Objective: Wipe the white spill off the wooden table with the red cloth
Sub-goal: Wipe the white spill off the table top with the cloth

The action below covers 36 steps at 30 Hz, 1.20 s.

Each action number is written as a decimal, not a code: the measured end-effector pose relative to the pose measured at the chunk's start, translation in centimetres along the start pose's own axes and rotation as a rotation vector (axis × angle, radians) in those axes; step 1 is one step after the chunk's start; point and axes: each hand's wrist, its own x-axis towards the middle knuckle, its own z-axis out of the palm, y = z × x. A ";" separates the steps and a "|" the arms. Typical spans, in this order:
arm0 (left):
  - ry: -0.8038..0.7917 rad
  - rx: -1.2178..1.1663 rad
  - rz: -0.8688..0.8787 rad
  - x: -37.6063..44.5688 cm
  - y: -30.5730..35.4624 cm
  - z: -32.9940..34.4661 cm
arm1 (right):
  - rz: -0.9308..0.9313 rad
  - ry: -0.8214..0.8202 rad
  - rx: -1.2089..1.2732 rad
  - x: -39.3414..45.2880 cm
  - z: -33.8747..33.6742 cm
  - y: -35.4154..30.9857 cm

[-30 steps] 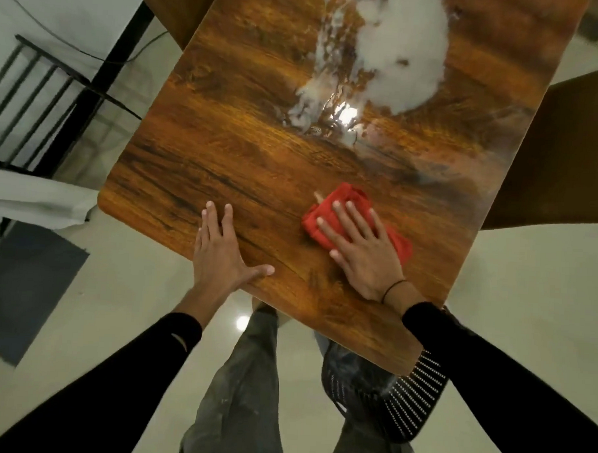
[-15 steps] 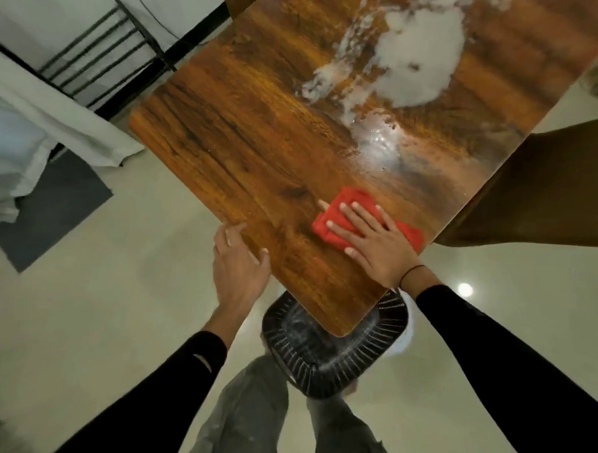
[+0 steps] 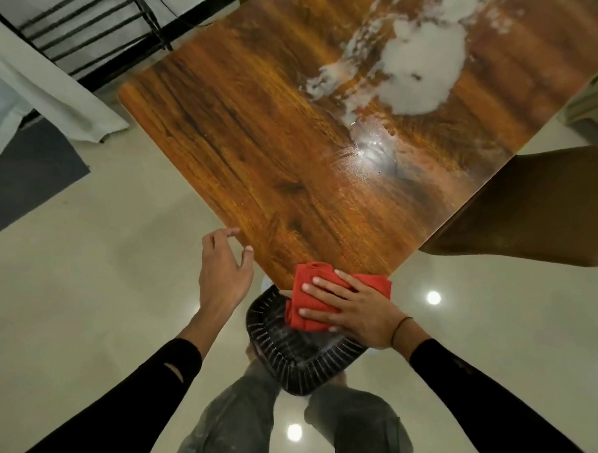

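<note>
The wooden table (image 3: 277, 150) fills the upper middle of the view. A white spill (image 3: 420, 74) spreads over its far part, with a wet shiny patch (image 3: 372, 154) nearer me. My right hand (image 3: 348, 310) lies flat with straight fingers on the folded red cloth (image 3: 305, 291), which sits at the table's near corner and hangs partly over the edge above a black ribbed bin (image 3: 295, 359). My left hand (image 3: 222, 271) hovers beside the table's near-left edge, fingers loosely curled, holding nothing.
A black ribbed bin stands on the floor under the near corner, between my legs. A brown chair seat (image 3: 531, 209) sits to the right of the table. A black metal rack (image 3: 87, 28) and white fabric (image 3: 46, 85) are at the left. The floor is glossy pale tile.
My right hand has dragged the red cloth toward me, from the table surface to the near corner over the bin. My left hand has come off the table and now hangs beside its edge.
</note>
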 end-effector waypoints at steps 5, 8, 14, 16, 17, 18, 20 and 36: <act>0.006 -0.018 -0.036 -1.7 -0.3 1.4 | 0.330 0.007 0.063 -2.7 -1.8 9.3; 0.023 -0.003 -0.033 -2.8 0.7 3.1 | 0.497 0.055 0.104 -1.6 -3.1 13.7; 0.025 0.076 -0.013 -4.8 5.3 9.2 | 0.648 0.110 0.167 2.6 -4.5 14.4; 0.015 0.146 -0.026 -5.1 7.6 11.8 | 0.475 0.076 0.167 2.1 -4.3 14.6; 0.007 0.201 -0.042 -5.2 8.8 13.0 | 0.324 0.062 0.147 1.3 -4.0 15.0; 0.004 0.250 -0.068 -5.1 9.9 14.2 | 0.165 0.043 0.121 0.1 -3.7 15.8; 0.040 0.273 -0.157 -5.1 12.0 16.1 | -0.042 0.028 0.073 -2.8 -2.8 17.7; -0.011 0.372 -0.395 -3.4 16.1 19.7 | 0.191 0.079 0.078 -3.1 -5.4 31.2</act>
